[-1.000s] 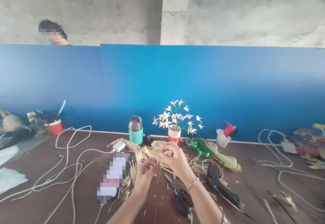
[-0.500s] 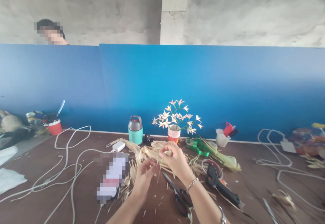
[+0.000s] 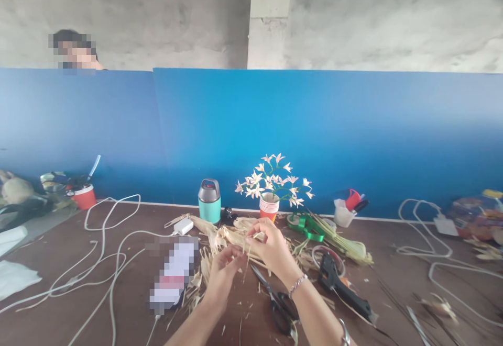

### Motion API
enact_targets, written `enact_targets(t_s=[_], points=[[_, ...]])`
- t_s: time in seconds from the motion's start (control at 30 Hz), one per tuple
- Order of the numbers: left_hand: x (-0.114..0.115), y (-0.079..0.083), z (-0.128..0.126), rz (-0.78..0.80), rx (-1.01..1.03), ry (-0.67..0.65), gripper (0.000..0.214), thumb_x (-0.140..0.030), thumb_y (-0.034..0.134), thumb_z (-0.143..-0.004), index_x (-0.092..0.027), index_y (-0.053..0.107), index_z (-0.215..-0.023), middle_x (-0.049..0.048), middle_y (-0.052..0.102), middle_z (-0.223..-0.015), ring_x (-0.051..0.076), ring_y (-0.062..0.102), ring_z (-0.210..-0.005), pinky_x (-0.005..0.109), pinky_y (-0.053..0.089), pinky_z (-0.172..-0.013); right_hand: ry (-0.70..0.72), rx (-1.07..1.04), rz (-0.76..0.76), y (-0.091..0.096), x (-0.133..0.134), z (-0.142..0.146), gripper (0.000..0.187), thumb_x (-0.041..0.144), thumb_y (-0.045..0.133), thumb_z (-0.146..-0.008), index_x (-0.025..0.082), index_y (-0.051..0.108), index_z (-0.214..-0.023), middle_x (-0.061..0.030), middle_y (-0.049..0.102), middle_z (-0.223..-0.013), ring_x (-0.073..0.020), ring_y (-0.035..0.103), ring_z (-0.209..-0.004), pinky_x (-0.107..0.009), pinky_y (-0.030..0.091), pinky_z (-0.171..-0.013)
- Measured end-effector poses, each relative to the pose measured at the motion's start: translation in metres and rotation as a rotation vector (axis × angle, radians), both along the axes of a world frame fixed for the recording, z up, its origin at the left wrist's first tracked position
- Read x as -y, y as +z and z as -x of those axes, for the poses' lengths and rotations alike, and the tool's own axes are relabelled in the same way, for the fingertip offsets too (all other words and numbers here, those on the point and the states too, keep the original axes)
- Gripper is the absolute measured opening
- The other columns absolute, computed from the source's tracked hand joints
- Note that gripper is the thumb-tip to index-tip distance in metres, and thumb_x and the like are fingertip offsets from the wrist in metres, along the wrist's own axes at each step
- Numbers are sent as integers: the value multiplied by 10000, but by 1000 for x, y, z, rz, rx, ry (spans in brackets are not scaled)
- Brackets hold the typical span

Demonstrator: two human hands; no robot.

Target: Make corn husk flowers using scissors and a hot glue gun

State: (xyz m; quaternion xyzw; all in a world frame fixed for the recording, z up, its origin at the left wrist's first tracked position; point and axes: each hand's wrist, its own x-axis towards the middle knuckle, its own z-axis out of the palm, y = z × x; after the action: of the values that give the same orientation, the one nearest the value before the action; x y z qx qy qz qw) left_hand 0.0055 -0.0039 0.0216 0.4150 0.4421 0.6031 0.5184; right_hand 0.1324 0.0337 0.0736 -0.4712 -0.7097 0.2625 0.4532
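My left hand [image 3: 223, 272] and my right hand [image 3: 270, 246] are close together over the middle of the table, both with fingers pinched. Between their fingertips is a thin pale husk strip [image 3: 245, 245], with a fine strand hanging below it. Which end each hand grips is partly hidden by the fingers. Dried corn husks [image 3: 220, 235] lie in a loose pile behind and beneath the hands. Black-handled scissors [image 3: 280, 307] rest below my right wrist. Pale husk flowers [image 3: 271, 178] on green stems stand in stacked paper cups [image 3: 269, 211] behind the hands.
A black glue gun [image 3: 341, 288] lies right of my right forearm, near green ribbon [image 3: 308, 226] and a husk bundle [image 3: 349, 244]. A phone [image 3: 175, 272] and white cables [image 3: 110, 262] are at left. Behind are a teal flask [image 3: 209, 207] and a blue partition [image 3: 314, 126].
My hands and the strip stay almost exactly in place. Behind the partition, the other person's head has shifted slightly left.
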Motion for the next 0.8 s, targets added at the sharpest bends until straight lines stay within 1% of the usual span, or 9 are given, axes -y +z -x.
enact_targets(t_s=[0.13, 0.3, 0.5, 0.7, 0.8], points=[[0, 0, 0, 5, -21, 10, 265, -352, 711, -645, -168, 553, -540, -42, 531, -538, 86, 431, -500, 191, 345, -511, 0, -3, 0, 0, 0, 1, 88, 111, 577, -649, 186, 623, -654, -21, 576, -840, -166, 538, -783, -287, 430, -722], [-1, -2, 0, -2, -27, 16, 259, -354, 705, -644, -169, 559, -537, -35, 557, -578, 92, 452, -513, 196, 346, -514, -4, 1, -12, 1, 2, 2, 97, 101, 570, -648, 187, 613, -646, -20, 571, -818, -165, 534, -760, -287, 425, -706], [-1, 0, 1, -13, -6, 16, 239, -310, 707, -641, -165, 558, -522, -38, 543, -559, 84, 437, -518, 189, 343, -521, 5, -7, -27, 1, 3, 2, 96, 102, 563, -649, 191, 596, -634, -16, 571, -816, -159, 529, -736, -277, 424, -673], [-2, -4, 1, 28, 36, -16, 256, -352, 719, -637, -173, 553, -563, -46, 544, -539, 79, 437, -465, 187, 342, -469, 30, -1, -79, -6, -1, 1, 103, 107, 542, -669, 195, 591, -650, -29, 569, -849, -174, 532, -787, -282, 429, -685], [-3, -5, 0, 18, 37, -27, 267, -367, 722, -633, -172, 554, -560, -44, 555, -541, 83, 455, -455, 193, 354, -466, 20, 13, -103, -9, -2, 2, 116, 98, 530, -673, 197, 589, -656, -36, 566, -864, -183, 534, -817, -291, 431, -705]])
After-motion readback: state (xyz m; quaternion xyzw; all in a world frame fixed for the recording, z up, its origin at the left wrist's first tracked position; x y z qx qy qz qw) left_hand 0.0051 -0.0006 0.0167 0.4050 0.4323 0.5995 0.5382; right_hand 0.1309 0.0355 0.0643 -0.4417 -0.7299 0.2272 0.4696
